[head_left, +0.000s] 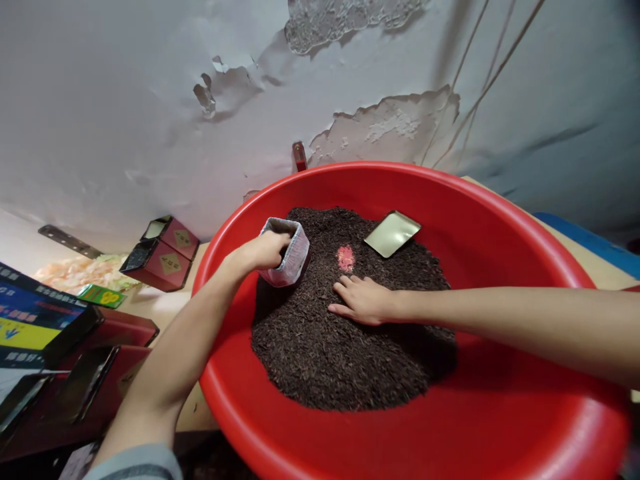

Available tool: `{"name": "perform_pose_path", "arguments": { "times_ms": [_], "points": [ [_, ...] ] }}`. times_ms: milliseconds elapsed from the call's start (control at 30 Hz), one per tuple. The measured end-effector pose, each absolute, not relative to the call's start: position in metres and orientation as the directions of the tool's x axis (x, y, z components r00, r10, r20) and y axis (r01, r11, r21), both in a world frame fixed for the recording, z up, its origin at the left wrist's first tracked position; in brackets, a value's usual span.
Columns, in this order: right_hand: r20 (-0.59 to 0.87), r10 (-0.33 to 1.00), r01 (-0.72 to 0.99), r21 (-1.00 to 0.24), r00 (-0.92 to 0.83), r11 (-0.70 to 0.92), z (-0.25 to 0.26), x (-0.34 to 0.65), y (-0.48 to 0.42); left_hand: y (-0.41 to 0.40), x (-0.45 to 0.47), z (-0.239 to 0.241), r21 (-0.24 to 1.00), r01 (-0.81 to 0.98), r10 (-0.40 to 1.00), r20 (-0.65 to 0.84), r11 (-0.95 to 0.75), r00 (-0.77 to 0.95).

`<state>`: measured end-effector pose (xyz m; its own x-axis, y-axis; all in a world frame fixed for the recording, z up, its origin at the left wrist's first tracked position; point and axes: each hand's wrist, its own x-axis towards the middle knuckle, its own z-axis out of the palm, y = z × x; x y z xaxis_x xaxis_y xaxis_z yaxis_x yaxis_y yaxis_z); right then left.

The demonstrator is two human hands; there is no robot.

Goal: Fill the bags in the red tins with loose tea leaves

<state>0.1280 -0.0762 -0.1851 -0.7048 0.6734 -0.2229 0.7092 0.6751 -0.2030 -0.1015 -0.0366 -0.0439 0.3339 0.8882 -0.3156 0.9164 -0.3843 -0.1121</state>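
Note:
A large red plastic tub (400,175) holds a heap of dark loose tea leaves (330,370). At the heap's left side, my left hand (267,251) grips the rim of a tea tin (293,261) lined with clear plastic. Its fingers are bent over into the opening, where their tips are hidden. My right hand (367,301) lies flat on the leaves near the middle, fingers spread and holding nothing. Just beyond it, a small pink patch (345,258) shows among the leaves. Farther back, a shiny gold-coloured metal plate (393,235) rests on the heap.
Dark red tins (167,257) stand on the table left of the tub, and several more (107,383) lie nearer me. A green and yellow box (101,295) and a blue printed carton (30,307) are beside them. Behind the tub rises a wall with peeling plaster (385,127).

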Motion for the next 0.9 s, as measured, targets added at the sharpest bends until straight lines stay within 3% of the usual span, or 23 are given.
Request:
{"name": "perform_pose_path", "arguments": {
  "times_ms": [100,167,267,367,533,900],
  "points": [
    [-0.223,0.682,0.717,-0.193,-0.697,0.670,-0.186,0.127,-0.078,-0.034,-0.106,-0.043,-0.072,0.946,0.944,-0.116,-0.317,0.308],
    [-0.217,0.679,0.713,-0.185,-0.701,0.677,-0.186,0.127,-0.078,-0.034,-0.107,-0.041,-0.100,0.961,0.950,-0.208,-0.257,0.233],
    [-0.217,0.674,0.707,-0.178,-0.707,0.685,-0.185,0.127,-0.079,-0.036,-0.107,-0.040,-0.126,0.943,0.886,-0.398,-0.309,0.238],
    [-0.227,0.672,0.708,-0.178,-0.705,0.683,-0.185,0.127,-0.079,-0.037,-0.107,-0.039,-0.079,0.944,0.885,-0.379,-0.320,0.269],
    [-0.220,0.675,0.710,-0.178,-0.704,0.681,-0.188,0.127,-0.079,-0.039,-0.101,-0.040,-0.149,0.936,0.864,-0.452,-0.318,0.222],
    [-0.325,0.647,0.716,-0.174,-0.689,0.676,-0.179,0.125,-0.077,-0.030,-0.111,-0.049,0.054,0.954,0.824,-0.491,-0.296,0.283]
  ]
}}
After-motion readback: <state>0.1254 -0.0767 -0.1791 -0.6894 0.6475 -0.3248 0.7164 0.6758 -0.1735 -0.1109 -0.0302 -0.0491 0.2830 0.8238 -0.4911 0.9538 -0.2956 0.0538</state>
